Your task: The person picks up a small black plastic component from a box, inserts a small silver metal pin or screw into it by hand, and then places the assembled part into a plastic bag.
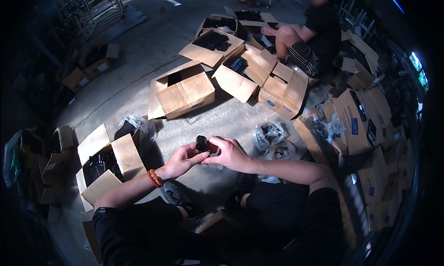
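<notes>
In front of me, above the concrete floor, my left hand [181, 160] grips a small black part [201, 143] with a rounded, ring-like end. Its exact kind does not show. A beaded bracelet [155, 178] circles my left wrist. My right hand [231, 155] meets the left, thumb and fingers curled in a pinch close beside the black part. Something dark shows between those right fingers, too small to make out. At the lower left, nearest my left forearm, an open carton [99, 166] holds many shiny black pieces. Clear plastic bags [269, 135] of dark pieces lie beyond my right forearm.
Several opened cartons [185, 92] stand ahead, some holding black parts. Another person [305, 39] sits low beside the cartons at the far right. More cartons [354, 120] are stacked at the right, behind a wooden beam [319, 150]. A dark bundle in clear plastic [138, 126] lies left.
</notes>
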### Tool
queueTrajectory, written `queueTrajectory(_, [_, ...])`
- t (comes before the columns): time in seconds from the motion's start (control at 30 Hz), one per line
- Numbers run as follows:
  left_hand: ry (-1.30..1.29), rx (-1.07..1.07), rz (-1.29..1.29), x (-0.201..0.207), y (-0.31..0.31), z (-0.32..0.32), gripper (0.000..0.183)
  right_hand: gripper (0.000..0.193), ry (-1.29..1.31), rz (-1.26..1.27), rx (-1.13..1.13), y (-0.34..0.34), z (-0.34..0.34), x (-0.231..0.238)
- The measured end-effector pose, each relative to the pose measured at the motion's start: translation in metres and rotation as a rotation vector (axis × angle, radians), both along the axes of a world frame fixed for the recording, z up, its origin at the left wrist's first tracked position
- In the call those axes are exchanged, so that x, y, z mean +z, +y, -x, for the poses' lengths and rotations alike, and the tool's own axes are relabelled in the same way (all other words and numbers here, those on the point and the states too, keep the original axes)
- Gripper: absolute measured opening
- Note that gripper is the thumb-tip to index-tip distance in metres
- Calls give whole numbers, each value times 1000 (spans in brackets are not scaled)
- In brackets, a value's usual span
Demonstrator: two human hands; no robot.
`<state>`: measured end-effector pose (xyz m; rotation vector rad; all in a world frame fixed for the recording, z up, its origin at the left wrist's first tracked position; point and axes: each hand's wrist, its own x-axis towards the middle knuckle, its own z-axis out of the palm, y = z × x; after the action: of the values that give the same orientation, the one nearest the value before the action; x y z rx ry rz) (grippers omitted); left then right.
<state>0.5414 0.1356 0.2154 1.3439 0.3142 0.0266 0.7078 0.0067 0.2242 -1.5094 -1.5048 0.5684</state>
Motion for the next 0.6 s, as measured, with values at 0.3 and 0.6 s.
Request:
queueTrajectory(0.3, [67, -77, 226, 10, -6, -12, 38, 45, 167, 232, 89, -12, -83, -20])
queueTrajectory(0.6, [62, 8, 177, 3, 12, -9, 31, 28, -786, 1424, -281, -122, -312, -211])
